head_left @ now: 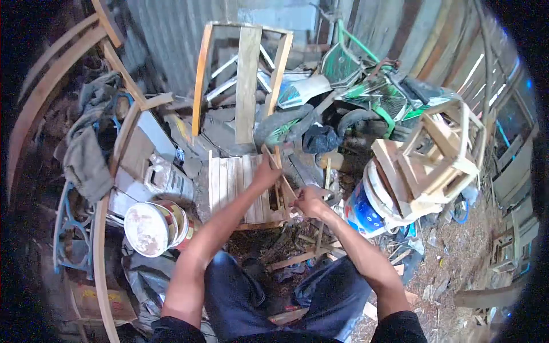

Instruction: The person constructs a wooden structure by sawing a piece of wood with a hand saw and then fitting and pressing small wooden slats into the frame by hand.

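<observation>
A small slatted wooden piece lies in front of my knees, its pale strips side by side with a dark gap near the right end. My left hand is closed on a narrow wooden slat over that right end. At the slat's near end, the fingers of my right hand are pinched together on it. The slat slants across the gap, from the far side towards me.
A paint-smeared bucket and a white jug stand left. On the right, a small wooden frame rests on a blue-and-white bucket. Behind are a chair-like wooden frame and a green motorbike. Wood scraps litter the ground.
</observation>
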`<state>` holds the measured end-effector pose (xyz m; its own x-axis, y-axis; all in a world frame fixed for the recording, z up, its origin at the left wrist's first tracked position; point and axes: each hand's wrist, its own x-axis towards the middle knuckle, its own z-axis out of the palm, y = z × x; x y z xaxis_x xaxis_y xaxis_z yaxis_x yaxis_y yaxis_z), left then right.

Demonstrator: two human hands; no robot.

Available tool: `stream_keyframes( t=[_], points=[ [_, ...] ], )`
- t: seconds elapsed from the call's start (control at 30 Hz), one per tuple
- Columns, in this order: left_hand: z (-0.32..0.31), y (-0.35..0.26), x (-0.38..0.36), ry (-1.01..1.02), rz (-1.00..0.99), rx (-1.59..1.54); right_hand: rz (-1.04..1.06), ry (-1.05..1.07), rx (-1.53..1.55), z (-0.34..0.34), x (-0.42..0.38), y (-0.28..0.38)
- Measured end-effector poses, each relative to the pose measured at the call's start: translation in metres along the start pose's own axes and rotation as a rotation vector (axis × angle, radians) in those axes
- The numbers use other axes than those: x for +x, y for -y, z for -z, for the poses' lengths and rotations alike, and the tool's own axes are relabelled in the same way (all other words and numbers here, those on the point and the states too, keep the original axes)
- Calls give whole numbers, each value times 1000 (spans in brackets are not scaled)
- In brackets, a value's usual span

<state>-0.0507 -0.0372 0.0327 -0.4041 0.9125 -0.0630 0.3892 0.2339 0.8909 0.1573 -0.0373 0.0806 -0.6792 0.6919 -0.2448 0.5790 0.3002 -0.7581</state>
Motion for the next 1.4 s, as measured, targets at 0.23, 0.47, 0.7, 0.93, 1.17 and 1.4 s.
stream_keyframes(
  t=[0.23, 0.47, 0.7, 0.93, 1.17, 1.4],
  points=[
    [15, -24, -64, 113, -20, -407, -236, -41, 417, -2, -85, 57],
    [38, -53, -95, 284, -56, -297, -141, -34, 502, -27, -46, 2],
    [40, -9, -81, 204, -525, 699, -24, -261, 198, -52, 3, -27],
    [41, 2, -91, 302, -488, 769, -87, -243, 175, -82, 21, -31],
    [34, 9, -94, 361, -419, 992, -101, -219, 242, -94, 37, -38],
    [37, 13, -95, 378, -415, 941, -85, -287, 231, -96, 38, -33]
  ],
)
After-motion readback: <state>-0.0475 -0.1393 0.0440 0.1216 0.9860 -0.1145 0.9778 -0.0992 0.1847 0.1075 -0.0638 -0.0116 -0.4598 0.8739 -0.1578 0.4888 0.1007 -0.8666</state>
